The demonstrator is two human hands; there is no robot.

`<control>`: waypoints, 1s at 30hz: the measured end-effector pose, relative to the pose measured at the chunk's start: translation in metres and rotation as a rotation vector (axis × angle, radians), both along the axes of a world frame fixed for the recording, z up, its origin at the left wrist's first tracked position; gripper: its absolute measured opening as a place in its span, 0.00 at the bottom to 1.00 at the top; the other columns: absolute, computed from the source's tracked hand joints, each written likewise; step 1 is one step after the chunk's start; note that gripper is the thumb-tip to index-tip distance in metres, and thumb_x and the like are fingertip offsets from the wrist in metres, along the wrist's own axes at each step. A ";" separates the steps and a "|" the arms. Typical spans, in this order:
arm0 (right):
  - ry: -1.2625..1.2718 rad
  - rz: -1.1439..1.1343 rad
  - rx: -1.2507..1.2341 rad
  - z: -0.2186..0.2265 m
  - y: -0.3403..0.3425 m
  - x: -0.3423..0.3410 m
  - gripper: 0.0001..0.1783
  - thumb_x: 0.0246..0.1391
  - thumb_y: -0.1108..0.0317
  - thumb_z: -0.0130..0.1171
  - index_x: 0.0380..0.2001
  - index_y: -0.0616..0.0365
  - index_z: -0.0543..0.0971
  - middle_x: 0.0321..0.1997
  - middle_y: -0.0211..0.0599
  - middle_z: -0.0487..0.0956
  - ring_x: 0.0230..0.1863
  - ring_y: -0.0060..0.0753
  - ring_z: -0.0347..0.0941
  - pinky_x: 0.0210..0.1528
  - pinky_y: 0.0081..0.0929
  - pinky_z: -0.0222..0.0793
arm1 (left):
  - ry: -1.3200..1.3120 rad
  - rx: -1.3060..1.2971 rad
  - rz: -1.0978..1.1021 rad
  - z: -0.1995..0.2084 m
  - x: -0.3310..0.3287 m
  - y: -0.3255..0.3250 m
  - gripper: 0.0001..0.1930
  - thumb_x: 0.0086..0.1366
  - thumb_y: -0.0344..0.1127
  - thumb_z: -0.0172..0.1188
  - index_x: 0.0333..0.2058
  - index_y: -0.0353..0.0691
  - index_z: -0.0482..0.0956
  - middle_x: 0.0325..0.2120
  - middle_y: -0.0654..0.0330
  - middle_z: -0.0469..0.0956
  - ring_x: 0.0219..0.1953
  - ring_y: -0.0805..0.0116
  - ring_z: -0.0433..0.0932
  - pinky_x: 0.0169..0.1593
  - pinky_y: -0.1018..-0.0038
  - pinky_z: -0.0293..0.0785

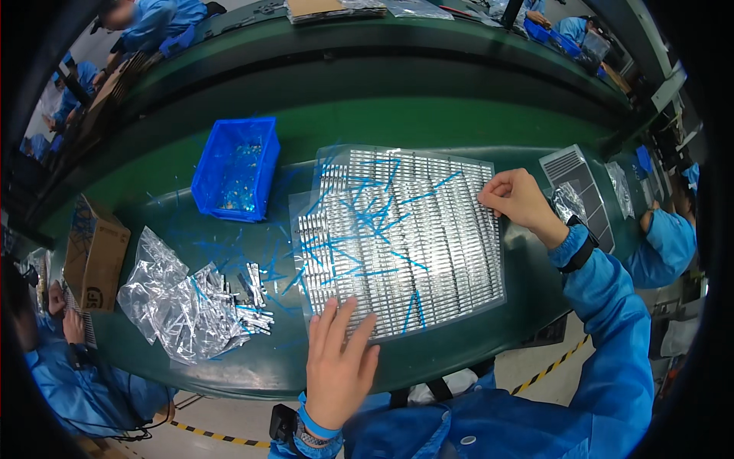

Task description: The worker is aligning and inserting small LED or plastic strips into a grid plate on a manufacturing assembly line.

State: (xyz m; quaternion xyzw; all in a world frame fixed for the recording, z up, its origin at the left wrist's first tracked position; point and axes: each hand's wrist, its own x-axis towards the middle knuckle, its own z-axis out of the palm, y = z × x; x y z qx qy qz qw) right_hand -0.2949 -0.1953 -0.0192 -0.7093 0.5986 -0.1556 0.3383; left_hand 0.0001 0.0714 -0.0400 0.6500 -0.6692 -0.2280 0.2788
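Observation:
A clear plastic sheet (495,229) lies on the green table, covered with close rows of small silvery strip-shaped parts (405,245). Thin blue strips (375,218) are scattered over the rows. My left hand (340,367) rests palm down at the sheet's near left edge, fingers spread and holding nothing. At the sheet's far right edge, my right hand (521,200) has its thumb and forefinger pinched together over the end of a row. Whatever is between those fingertips is too small to make out.
Left of the sheet, a plastic bag (164,294) spills loose metal strips (222,306). A blue bin (237,168) holding small bits stands behind. A cardboard box (95,252) sits far left. Right are a bagged bundle (568,200) and panelled sheet (585,183). Co-workers sit at both sides.

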 end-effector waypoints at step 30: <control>-0.804 -0.110 -0.458 -0.038 0.015 0.008 0.05 0.74 0.71 0.50 0.38 0.57 0.71 0.32 0.17 0.71 0.33 0.06 0.62 0.35 0.11 0.56 | -0.114 0.001 -0.029 0.013 -0.021 -0.014 0.27 0.63 0.34 0.69 0.62 0.47 0.78 0.68 0.47 0.65 0.73 0.37 0.60 0.71 0.39 0.57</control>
